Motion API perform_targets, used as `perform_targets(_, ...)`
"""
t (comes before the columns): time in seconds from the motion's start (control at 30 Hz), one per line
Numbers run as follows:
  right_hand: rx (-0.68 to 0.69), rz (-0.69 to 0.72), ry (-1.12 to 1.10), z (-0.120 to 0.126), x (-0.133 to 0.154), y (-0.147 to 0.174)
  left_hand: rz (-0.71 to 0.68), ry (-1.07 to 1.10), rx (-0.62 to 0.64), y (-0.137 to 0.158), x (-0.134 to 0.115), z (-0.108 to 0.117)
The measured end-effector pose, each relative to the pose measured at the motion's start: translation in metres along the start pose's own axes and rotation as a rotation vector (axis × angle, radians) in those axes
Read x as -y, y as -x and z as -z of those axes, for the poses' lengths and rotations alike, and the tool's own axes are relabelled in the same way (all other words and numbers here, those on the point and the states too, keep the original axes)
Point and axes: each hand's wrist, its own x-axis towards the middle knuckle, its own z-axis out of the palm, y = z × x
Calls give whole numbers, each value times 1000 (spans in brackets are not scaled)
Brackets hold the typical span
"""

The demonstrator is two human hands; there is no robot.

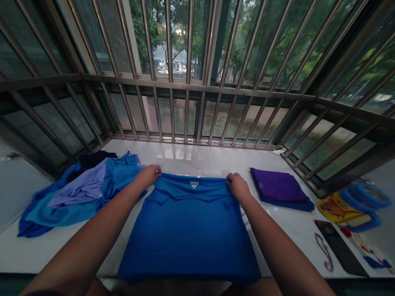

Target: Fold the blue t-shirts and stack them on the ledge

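Note:
A blue shirt [191, 233] lies spread over the white tiled ledge, its lower edge hanging just past the front. Along its far edge runs a straight fold with a small white logo showing. My left hand [149, 176] pinches the far left corner of the cloth. At the far right corner, my right hand [238, 186] grips the same edge, fingers closed. Both arms reach forward on either side of the shirt, and the edge between the hands is pulled straight.
To the left sits a heap of loose blue, lilac and dark clothes [79, 189]. Folded purple and blue garments [281, 187] lie at right. Beyond them are a yellow and blue mug-like container [349, 203], a dark phone-like slab [339, 248] and a thin cord [323, 251]. Metal window bars [201, 89] close the back.

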Motion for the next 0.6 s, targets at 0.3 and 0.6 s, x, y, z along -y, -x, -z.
perform_targets(0.3,-275,130,-187,20,-21,59,-58,67,-291,91,3,-2)
perform_targets(0.6,-167,215,-75,-85,-69,213,-160,108,-235,222,39,-97)
